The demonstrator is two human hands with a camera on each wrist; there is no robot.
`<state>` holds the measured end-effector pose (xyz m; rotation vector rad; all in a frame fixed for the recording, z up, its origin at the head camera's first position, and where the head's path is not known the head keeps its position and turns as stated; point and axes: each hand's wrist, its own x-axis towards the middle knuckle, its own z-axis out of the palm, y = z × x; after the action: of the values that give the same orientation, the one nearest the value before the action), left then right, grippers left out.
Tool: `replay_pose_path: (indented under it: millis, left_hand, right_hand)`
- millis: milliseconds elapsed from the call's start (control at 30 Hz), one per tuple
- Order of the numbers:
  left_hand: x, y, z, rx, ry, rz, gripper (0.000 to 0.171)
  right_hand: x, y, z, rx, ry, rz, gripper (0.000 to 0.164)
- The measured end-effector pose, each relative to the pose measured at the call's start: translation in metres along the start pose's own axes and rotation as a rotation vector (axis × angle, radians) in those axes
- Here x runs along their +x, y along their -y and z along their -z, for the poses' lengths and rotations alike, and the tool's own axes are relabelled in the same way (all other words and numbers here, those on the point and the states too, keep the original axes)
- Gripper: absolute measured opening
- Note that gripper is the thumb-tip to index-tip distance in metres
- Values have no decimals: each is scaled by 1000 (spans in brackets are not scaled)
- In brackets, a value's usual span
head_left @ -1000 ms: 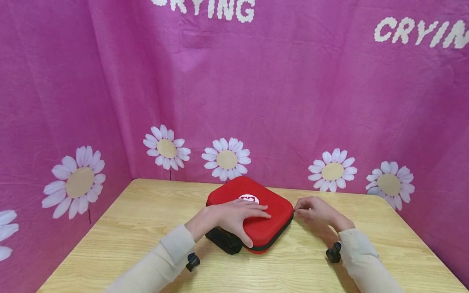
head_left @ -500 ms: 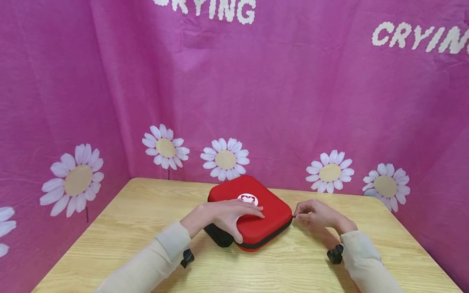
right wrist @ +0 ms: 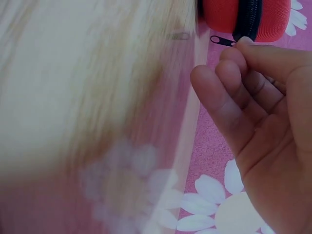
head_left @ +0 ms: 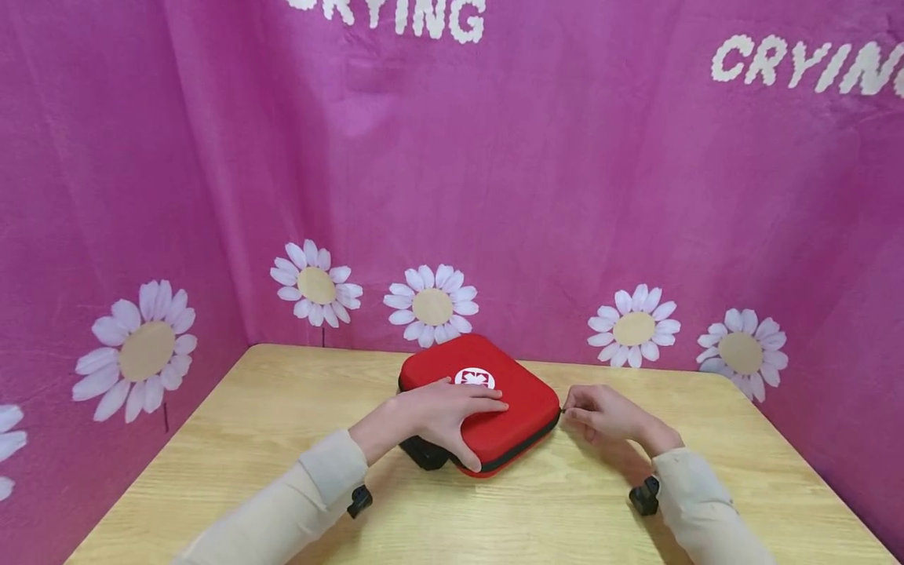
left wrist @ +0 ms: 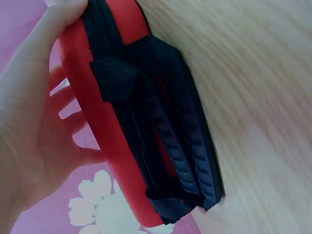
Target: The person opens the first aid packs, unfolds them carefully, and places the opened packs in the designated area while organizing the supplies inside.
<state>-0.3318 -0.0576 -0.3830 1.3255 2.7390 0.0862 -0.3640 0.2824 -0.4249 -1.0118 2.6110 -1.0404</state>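
Note:
A red zip-up first aid case with a white emblem lies on the table, one corner toward me. Across its lid rests my left hand, fingers spread and mostly straight, the thumb down at the front edge by the zipper. Below that hand, a black carry handle sticks out from the case's side. At the right corner my right hand pinches a zipper pull between thumb and forefinger, the other fingers loosely bent. A black pull tab shows right at those fingertips.
The light wooden table reaches back to a pink curtain printed with daisies and white letters. Black wrist cameras sit at both sleeve cuffs.
The case has shifted and turned slightly, its front corner moving a little left and away from me. The left hand has moved along with it; the right hand keeps its pinch at the corner.

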Motion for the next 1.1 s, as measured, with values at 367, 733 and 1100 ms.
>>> replay_pose_path:
  millis: [367,733,1100]
  left_hand:
    - [1,5,12,20,1,9,84]
    - [1,9,13,-29,14,-74,80]
    - [-11,16,2,-1,-32,-63,83]
  right_hand:
    - [4,1,10,61,49,41,11]
    - [-7,3,24,191,212,34,13]
    - [-4,25,11,-83,-32,-31,11]
